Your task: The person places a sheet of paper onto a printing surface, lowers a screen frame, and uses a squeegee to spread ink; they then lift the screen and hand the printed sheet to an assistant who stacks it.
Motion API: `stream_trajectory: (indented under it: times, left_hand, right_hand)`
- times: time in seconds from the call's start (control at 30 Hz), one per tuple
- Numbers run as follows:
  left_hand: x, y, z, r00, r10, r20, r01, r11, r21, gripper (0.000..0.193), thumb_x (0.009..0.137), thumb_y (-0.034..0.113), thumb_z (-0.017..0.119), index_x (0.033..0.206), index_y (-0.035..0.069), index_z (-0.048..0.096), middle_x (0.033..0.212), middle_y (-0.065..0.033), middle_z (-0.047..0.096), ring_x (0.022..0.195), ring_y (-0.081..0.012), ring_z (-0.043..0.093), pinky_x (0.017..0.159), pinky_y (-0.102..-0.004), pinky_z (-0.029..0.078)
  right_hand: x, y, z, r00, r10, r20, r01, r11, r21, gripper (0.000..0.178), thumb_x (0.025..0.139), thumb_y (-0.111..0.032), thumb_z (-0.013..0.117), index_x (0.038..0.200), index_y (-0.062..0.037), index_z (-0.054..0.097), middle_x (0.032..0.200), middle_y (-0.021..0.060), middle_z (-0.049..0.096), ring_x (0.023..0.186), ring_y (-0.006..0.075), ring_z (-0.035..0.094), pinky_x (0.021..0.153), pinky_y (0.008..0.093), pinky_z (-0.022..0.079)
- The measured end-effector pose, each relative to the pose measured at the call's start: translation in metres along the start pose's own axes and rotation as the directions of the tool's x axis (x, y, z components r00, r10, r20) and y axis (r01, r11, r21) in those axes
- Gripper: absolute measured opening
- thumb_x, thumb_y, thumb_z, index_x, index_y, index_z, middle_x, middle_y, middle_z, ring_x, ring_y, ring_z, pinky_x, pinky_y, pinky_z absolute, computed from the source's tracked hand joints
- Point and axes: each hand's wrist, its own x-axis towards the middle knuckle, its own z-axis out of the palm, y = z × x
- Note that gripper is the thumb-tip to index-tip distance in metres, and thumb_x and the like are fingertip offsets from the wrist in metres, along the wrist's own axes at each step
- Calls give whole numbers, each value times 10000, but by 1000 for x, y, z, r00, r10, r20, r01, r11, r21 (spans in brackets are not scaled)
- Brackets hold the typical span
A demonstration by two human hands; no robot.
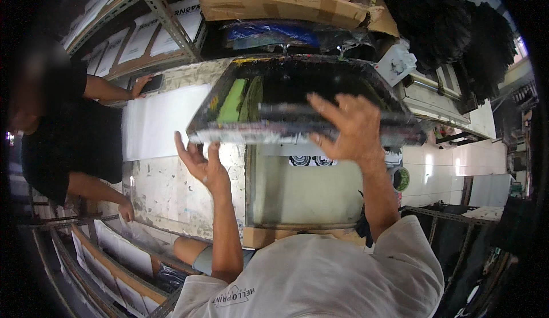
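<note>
A screen-printing frame (394, 128) with dark, ink-stained sides is tilted, its front edge raised above a pale printing board (303, 195). Inside it lie a long dark bar, perhaps a squeegee (280, 110), and a bright green strip (233, 101). My left hand (205, 166) is by the frame's front left corner, fingers apart and pointing up; contact with the edge is unclear. Over the front edge and the dark bar is my right hand (351, 126), slightly blurred, its fingers stretched and thumb apart. Black round designs (311, 160) show on the board below the frame.
At left a co-worker in a black shirt (74, 129) stands beside a stack of white sheets (163, 121). Metal racks (166, 18) rise behind. A cardboard box (286, 8) sits beyond the frame, and a green tape roll (400, 178) is right of the board.
</note>
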Motion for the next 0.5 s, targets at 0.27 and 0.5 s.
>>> stream_trajectory:
  times: [0.27, 0.5]
  left_hand:
    - [-35, -136, -7, 964, -78, 254, -116, 737, 666, 410, 843, 241, 813, 1126, 6, 632, 1104, -149, 638, 1055, -300, 597, 894, -406, 459]
    - [-79, -159, 12, 933, -14, 360, -315, 454, 834, 176, 839, 150, 754, 868, 14, 647, 1007, -150, 608, 959, -349, 565, 846, -473, 433]
  right_hand:
    - [110, 50, -23, 988, -15, -154, 27, 997, 74, 512, 712, -471, 838, 1114, -158, 779, 873, 161, 752, 809, 305, 734, 805, 415, 566]
    - [136, 58, -37, 995, 23, -99, -13, 995, 100, 515, 726, -431, 823, 1086, -66, 772, 906, 162, 755, 819, 334, 712, 847, 455, 542]
